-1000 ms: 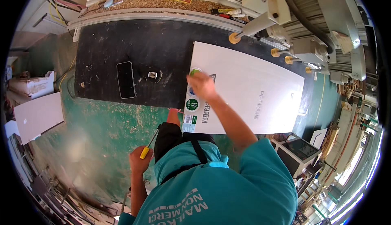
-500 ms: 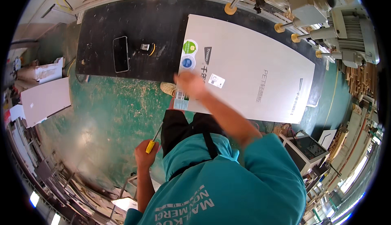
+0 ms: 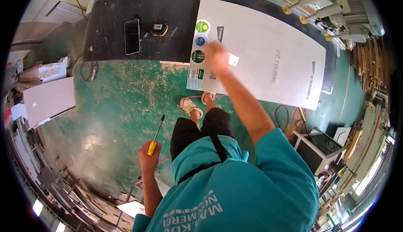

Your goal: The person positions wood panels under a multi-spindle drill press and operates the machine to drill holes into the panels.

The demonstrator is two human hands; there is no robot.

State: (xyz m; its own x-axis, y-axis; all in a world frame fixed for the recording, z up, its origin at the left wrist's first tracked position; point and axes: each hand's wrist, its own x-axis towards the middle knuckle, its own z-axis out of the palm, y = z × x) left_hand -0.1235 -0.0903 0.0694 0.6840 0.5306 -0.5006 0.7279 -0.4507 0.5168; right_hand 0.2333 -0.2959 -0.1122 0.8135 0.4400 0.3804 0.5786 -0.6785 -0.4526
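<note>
My left hand [image 3: 149, 157] hangs beside my hip, closed around the yellow handle of a screwdriver [image 3: 158, 130], its thin shaft pointing up and away. In front of me a large white panel [image 3: 256, 43] lies across a black work surface, its near edge overhanging. Round green and blue stickers and dark print run along its left end. Over that end is my right hand [image 3: 217, 58], blurred, its fingers too smeared to read. A small white label [image 3: 233, 60] shows just right of it. Whether the hand touches the panel cannot be made out.
On the black work surface [image 3: 105, 22] lie a phone [image 3: 132, 36] and a yellow-black tape measure [image 3: 160, 29]. Machine heads with yellowish round feet [image 3: 287, 10] line the far right edge. A control cabinet [image 3: 319, 150] stands at right; a pale board [image 3: 49, 99] is at left.
The view has shifted, bringing both feet and more floor into sight. My right hand has moved farther up along the panel's left end. The screwdriver stays in my left hand.
</note>
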